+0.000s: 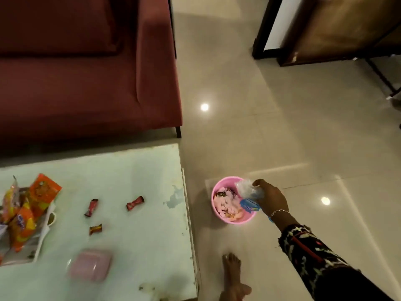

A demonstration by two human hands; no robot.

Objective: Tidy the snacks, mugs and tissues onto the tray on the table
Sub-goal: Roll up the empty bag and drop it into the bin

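Right hand [271,198], fingers curled and pinching crumpled wrappers [247,190] over the bin [233,222] rim: released off-centre, light plastic may flutter onto the floor [282,137].

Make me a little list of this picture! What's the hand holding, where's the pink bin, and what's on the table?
right hand: grips crumpled clear and blue wrappers over the bin
pink bin: on the floor beside the table, with litter inside
table: three small wrapped sweets lying loose, and a blurry pink box
tray: at the table's left, holding orange snack packets
left hand: not in view
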